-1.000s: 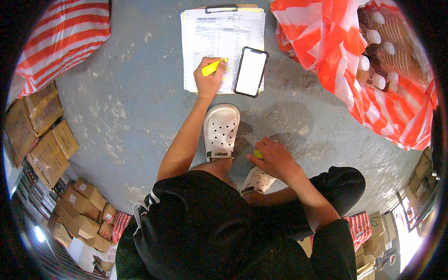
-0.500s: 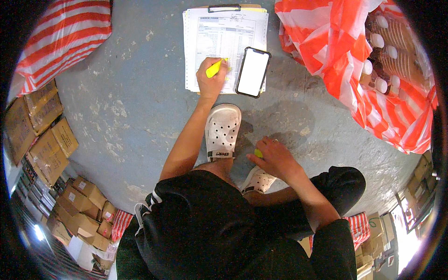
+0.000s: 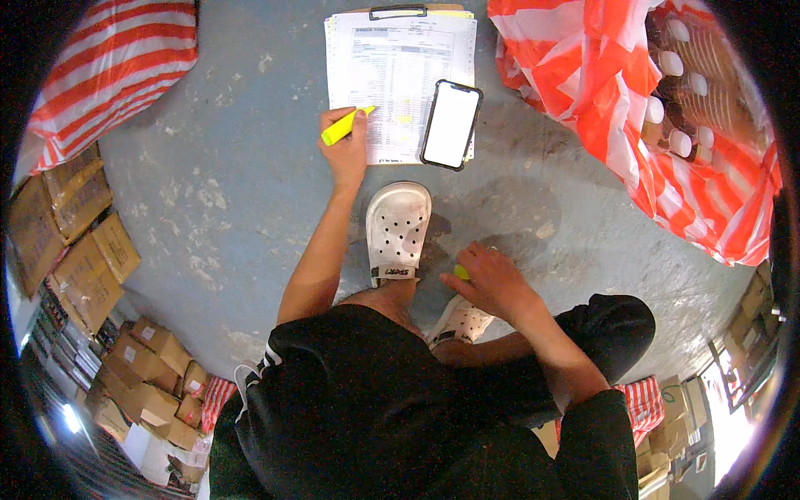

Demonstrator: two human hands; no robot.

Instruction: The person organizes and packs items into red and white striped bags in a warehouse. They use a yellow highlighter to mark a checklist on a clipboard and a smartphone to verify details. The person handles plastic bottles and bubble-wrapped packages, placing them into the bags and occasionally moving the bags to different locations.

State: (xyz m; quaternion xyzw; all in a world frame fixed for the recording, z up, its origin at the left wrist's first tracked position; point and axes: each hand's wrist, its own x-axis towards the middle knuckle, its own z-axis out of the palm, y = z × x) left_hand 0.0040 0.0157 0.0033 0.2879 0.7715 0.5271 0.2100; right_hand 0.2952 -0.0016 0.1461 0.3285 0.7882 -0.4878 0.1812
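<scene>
My left hand [image 3: 347,154] is closed round a yellow highlighter [image 3: 338,130], its tip at the lower left part of a printed form [image 3: 379,71]. Yellow strokes mark a few rows of that form. The sheets lie on a clipboard [image 3: 398,12] with a black clip, flat on the floor. On the right side of the papers rests a phone [image 3: 452,125] in a black case, its screen bright white. My right hand [image 3: 500,285] hovers above my right shoe, fingers curled on a small yellow highlighter cap [image 3: 461,272].
At the upper right, a red-and-white striped bag [image 3: 575,83] holds several bottles [image 3: 679,143] with white caps. Another striped bag [image 3: 125,71] stands at the upper left. Cardboard boxes [image 3: 96,267] line the left side. My pale clog [image 3: 400,225] sits just below the clipboard.
My left hand has moved left and slightly down across the form with the highlighter, uncovering yellow strokes in the columns. My right hand has stayed put.
</scene>
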